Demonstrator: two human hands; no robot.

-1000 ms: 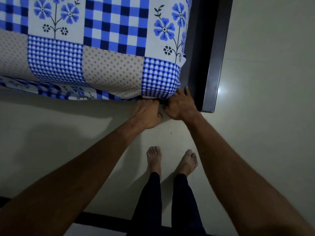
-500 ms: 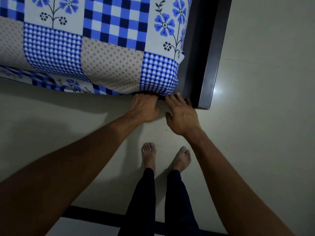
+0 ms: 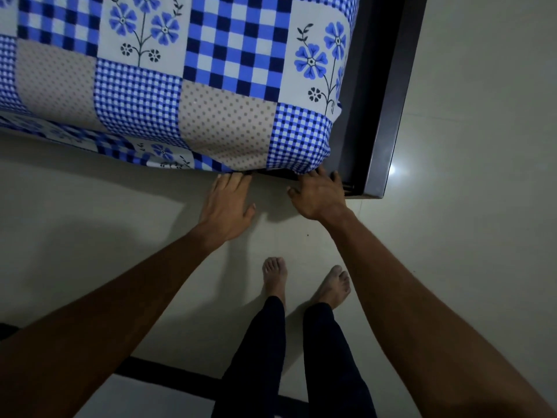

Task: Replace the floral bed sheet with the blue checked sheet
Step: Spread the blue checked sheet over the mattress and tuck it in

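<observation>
**Now, down at the near right corner**

The blue checked sheet (image 3: pixel 229 86) lies spread over the mattress, its corner draped just beside the dark bed frame (image 3: pixel 387 116). Left hand (image 3: pixel 229 203): fingers straight, tips touching the hem, holding nothing. Right hand (image 3: pixel 319 197): fingers spread, tips at the corner's lower edge, gripping nothing. Bare feet (image 3: pixel 274 276) stand on the floor (image 3: pixel 467 236), near the bed.

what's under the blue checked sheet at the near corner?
Only a dark strip of bed frame shows below the sheet corner, where left hand and right hand touch its hem. Whatever it covers is hidden.
</observation>
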